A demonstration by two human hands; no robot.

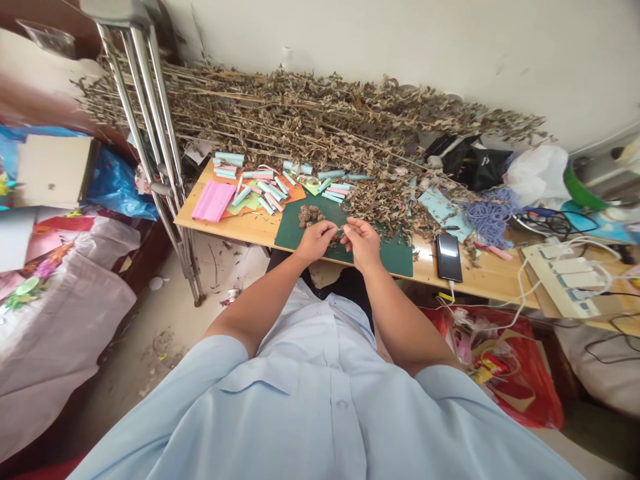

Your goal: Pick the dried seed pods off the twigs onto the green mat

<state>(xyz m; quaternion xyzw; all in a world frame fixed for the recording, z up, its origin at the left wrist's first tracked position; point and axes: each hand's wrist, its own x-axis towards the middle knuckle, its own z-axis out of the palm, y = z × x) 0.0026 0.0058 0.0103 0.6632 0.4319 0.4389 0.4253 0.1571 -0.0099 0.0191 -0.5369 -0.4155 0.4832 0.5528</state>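
Over the front part of a dark green mat (290, 230), my left hand (318, 241) and my right hand (362, 244) almost meet, fingertips pinched together. Whatever lies between the fingers is too small to make out; a faint greenish bit shows there. Just behind my left hand sits a small clump of brown dried plant balls (311, 215). A loose heap of dried leaves (383, 203) spreads behind and to the right of my right hand. Rolled pastel paper tubes (273, 193) lie in a group on the left of the table, beside folded pink paper (213, 201).
Long dried plant stalks (300, 110) are piled along the wall. Metal crutches (150, 113) lean at the table's left end. To the right are a phone (449, 257) on a cable, purple yarn (493, 215) and a power strip (563, 283). A red bag (537, 380) stands below.
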